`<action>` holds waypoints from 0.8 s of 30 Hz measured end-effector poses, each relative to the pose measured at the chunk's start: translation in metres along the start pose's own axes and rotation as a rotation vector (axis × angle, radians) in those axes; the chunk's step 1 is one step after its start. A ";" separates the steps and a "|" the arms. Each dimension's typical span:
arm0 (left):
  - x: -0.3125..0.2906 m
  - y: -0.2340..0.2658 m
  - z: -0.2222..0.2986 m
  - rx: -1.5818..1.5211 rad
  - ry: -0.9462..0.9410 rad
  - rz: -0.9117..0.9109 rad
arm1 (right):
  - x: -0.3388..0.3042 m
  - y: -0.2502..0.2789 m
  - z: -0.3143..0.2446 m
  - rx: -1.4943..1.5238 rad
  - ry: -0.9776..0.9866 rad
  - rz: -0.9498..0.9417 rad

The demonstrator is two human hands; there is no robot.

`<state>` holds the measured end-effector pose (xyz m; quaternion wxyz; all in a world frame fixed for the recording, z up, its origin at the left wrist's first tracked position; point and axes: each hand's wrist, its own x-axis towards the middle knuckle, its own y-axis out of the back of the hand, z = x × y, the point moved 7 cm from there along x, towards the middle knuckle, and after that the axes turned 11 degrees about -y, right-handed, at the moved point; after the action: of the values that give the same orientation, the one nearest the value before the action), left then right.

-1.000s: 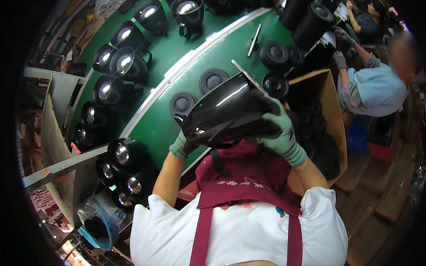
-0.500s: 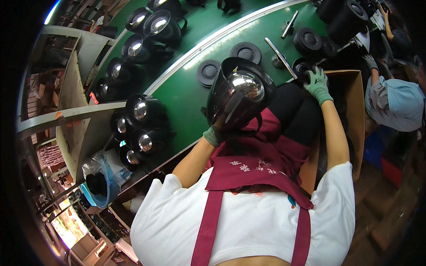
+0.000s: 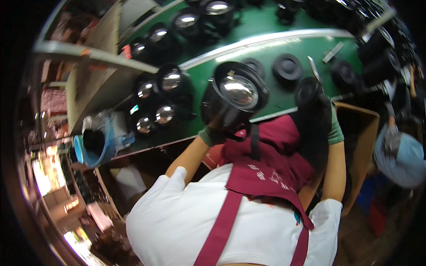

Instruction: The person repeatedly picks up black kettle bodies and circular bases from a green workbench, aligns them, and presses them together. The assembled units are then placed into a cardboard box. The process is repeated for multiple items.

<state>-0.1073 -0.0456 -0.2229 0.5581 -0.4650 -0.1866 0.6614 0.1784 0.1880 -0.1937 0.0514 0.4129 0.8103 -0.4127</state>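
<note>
My left hand [image 3: 214,132], in a green glove, grips a black jug [image 3: 213,104] from below and tilts it. The jug's round opening faces up, with a shiny mirror-like dome inside, and a handle hangs at its lower side. Most of my left fingers are hidden behind the jug. My right hand [image 3: 329,116], gloved too, holds a round black lid [image 3: 307,91] at the table's near edge, right of the jug. Its fingers are dark and partly blurred. Another black lid [image 3: 287,67] lies on the green table [image 3: 270,42], with one more partly behind the jug.
Several black jugs [image 3: 165,114] stand at the left, and more line the table's far side. A cardboard box [image 3: 366,146] is beside my right forearm. A blue basin [image 3: 103,148] sits at the lower left. A person in light blue [image 3: 401,153] works at the right.
My right hand has turned and lifted the round black lid from beside the box. The view has swung, and the left hand still holds the tilted jug.
</note>
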 end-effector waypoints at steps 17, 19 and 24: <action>-0.055 -0.017 0.054 0.920 -0.924 0.006 | 0.089 -0.118 0.192 -2.111 0.212 0.384; -0.060 -0.007 0.053 1.130 -0.976 -0.015 | 0.087 -0.114 0.183 -2.017 0.151 0.288; -0.049 0.032 0.027 1.736 -0.968 -0.222 | 0.017 -0.117 0.068 -0.468 0.253 0.263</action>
<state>-0.1508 -0.0931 -0.2141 0.6269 0.4433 0.1116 0.6309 0.0666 0.1130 -0.1718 0.0968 0.5393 0.8230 -0.1499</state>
